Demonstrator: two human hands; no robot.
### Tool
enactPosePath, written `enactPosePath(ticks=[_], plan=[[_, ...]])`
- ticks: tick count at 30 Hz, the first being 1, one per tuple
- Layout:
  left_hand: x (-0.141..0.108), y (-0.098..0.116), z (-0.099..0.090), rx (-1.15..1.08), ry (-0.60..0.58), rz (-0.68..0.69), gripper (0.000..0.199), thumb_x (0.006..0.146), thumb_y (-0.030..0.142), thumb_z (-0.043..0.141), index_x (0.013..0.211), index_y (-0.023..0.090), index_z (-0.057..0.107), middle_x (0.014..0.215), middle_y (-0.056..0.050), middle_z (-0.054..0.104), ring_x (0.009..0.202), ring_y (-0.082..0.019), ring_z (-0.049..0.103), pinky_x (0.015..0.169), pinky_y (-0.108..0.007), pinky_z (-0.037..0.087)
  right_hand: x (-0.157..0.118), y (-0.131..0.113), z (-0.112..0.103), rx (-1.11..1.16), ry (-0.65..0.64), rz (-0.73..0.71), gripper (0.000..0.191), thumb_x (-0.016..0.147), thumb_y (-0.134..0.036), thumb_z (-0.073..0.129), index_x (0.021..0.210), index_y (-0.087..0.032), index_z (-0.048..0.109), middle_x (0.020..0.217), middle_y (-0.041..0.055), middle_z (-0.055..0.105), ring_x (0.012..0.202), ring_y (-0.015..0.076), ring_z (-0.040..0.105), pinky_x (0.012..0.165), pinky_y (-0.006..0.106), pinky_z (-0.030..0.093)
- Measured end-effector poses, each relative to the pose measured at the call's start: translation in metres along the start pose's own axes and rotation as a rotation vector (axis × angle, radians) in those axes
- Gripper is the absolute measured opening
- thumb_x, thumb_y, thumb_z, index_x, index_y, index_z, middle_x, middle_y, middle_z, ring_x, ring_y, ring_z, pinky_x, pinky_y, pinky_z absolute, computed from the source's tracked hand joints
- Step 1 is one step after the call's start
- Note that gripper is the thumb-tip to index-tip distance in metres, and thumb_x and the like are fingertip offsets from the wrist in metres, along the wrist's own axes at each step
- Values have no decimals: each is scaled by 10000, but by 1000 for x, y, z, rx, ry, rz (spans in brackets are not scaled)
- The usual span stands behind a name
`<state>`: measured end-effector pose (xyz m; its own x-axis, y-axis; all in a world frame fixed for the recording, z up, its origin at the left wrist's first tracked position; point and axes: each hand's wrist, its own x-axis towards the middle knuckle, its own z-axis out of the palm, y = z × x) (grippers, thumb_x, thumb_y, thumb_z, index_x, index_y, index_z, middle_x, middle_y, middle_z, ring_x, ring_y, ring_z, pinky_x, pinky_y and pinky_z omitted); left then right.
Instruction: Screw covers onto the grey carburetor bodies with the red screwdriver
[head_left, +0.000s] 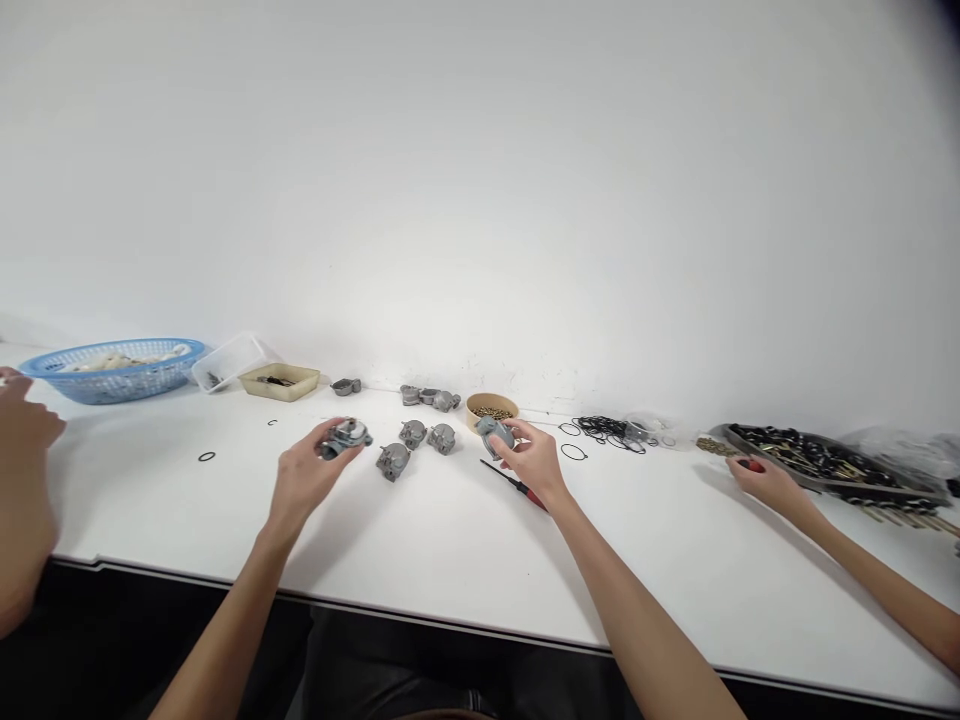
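My left hand (pixel 311 470) grips a grey metal part (pixel 347 437) with openings on its upper side, held above the white table. In my right hand (pixel 534 458) is a rounded grey metal cover (pixel 493 436), pinched between thumb and fingers. Between the hands, several grey metal parts (pixel 393 461) lie on the table. A screwdriver (pixel 517 484) with a black and red handle rests just below my right hand, its tip pointing to the upper left.
Along the wall stand a blue basket (pixel 112 385), a yellowish tray (pixel 281 388), a round container (pixel 492 402) of small brass pieces, and black rings (pixel 604 430). Other people's hands are at far left (pixel 26 430) and right (pixel 772 487), near a grey tray (pixel 892 487).
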<state>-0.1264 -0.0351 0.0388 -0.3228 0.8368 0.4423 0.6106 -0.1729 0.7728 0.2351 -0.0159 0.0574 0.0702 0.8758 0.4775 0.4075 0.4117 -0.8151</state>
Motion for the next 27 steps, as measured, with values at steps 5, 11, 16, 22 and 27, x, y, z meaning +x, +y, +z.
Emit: enactPosePath(ticks=[5, 11, 16, 22, 27], plan=[[-50, 44, 46, -380, -307, 90, 590, 776, 480, 796, 1302, 248, 662, 1203, -62, 720, 1160, -326, 640, 924, -384, 547, -2, -6, 1, 52, -40, 29, 461, 782, -547, 760, 1045, -168, 738, 824, 74, 756, 459, 177, 661, 455, 298, 548], [-90, 52, 89, -453, -554, 102, 481, 743, 369, 823, 1201, 271, 719, 1194, -43, 719, 1108, -297, 645, 921, -374, 523, -10, -11, 5, 48, -138, -12, 399, 810, -565, 728, 930, -184, 739, 628, 19, 687, 466, 178, 634, 433, 290, 545], [-86, 43, 88, -596, -662, 38, 551, 716, 361, 845, 1226, 224, 686, 1221, -68, 697, 1095, -298, 653, 949, -385, 533, -21, -13, 17, -62, -198, -67, 370, 782, -549, 743, 863, -188, 726, 549, 9, 646, 455, 173, 599, 417, 271, 468], [-89, 34, 96, -584, -645, 57, 592, 736, 366, 857, 1259, 208, 628, 1192, -67, 680, 1030, -284, 663, 885, -363, 552, -35, -26, 30, -297, -202, -248, 293, 782, -511, 734, 816, -220, 728, 508, -17, 605, 453, 143, 517, 462, 265, 389], [-89, 32, 97, -522, -652, 103, 436, 775, 390, 832, 1125, 198, 657, 1038, -44, 687, 918, -263, 654, 793, -334, 546, -41, -34, 35, -426, -159, -341, 250, 768, -478, 726, 768, -227, 722, 556, -1, 652, 485, 156, 553, 495, 266, 397]])
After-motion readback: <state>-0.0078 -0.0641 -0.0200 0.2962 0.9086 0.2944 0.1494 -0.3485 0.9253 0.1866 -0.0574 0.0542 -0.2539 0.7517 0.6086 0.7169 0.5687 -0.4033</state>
